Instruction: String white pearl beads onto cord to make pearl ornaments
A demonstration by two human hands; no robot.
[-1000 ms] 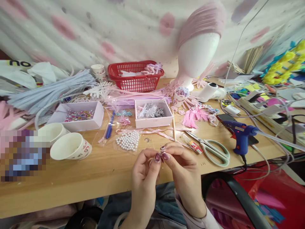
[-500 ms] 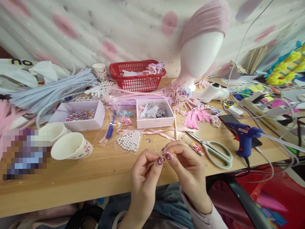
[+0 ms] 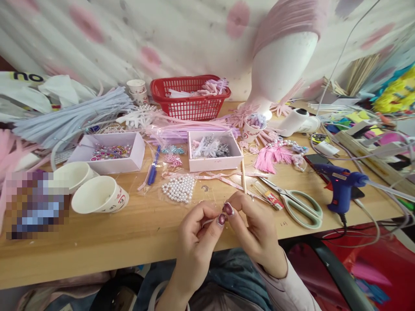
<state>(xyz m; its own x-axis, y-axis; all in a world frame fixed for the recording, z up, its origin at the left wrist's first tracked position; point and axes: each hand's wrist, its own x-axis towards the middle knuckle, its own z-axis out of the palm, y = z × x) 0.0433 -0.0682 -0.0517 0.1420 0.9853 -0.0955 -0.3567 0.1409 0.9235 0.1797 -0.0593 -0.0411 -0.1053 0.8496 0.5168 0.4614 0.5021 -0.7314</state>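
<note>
Close to the table's front edge, my left hand [image 3: 197,242] and my right hand [image 3: 257,235] meet fingertip to fingertip. Both are closed in a pinch, thumbs against index fingers. Between the tips is something too small to make out; a thin pale strand [image 3: 206,223] shows by the left fingers. Just beyond the hands lies a clear bag of white pearl beads [image 3: 178,188]. A wooden stick [image 3: 244,176], a measuring tape [image 3: 223,178] and scissors [image 3: 301,207] with pale green handles lie past my right hand.
Two paper cups [image 3: 99,196] stand at left. Behind are white boxes of gems [image 3: 129,160] and of small ornaments [image 3: 215,162], and a red basket [image 3: 191,108]. A blue glue gun [image 3: 340,185] with cables sits at right, and a mannequin head [image 3: 282,65] at the back.
The view has shifted slightly, so the table's things sit a little further right and higher. My fingers stay pinched together; the right fingertips have curled in slightly.
</note>
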